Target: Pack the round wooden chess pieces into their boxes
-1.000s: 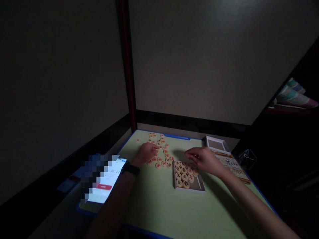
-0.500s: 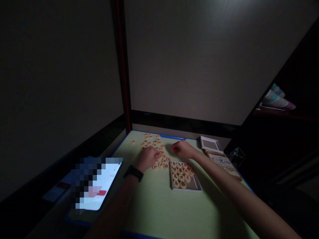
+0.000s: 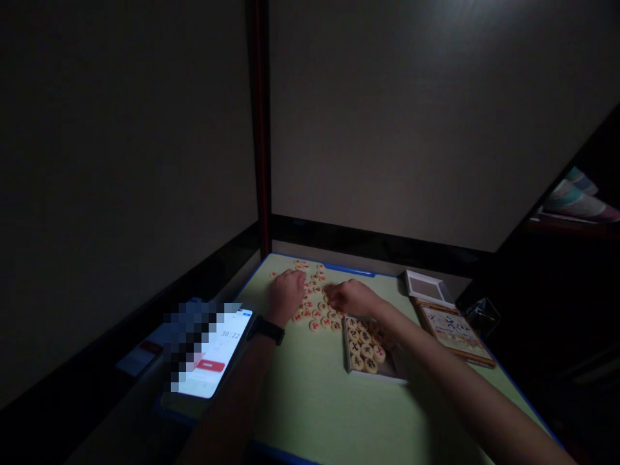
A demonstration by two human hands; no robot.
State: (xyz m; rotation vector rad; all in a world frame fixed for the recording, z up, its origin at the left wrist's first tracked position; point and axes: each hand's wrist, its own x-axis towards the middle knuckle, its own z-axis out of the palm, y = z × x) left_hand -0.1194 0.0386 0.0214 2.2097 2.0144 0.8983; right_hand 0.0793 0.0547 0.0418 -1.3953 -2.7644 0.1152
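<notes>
Round wooden chess pieces (image 3: 315, 316) with red and black characters lie scattered over the far left of the green table (image 3: 310, 400). My left hand (image 3: 288, 294), a dark band on its wrist, rests over the left side of them with fingers curled; whatever it may hold is hidden. My right hand (image 3: 349, 297) is at their right edge, fingers pinched together on something too small to make out. Nearer to me, beneath my right forearm, a shallow box (image 3: 398, 369) holds rows of pieces at its left, partly covered by the forearm.
A lit phone (image 3: 220, 352) leans at the table's left edge. At the back right lie an empty white box part (image 3: 429, 288) and a printed flat box (image 3: 453, 330). A dark wire holder (image 3: 483, 316) stands beyond the right edge. Walls rise behind.
The view has turned slightly left. My left hand has moved back and left over the pieces, and my right hand has come left and down to their right edge.
</notes>
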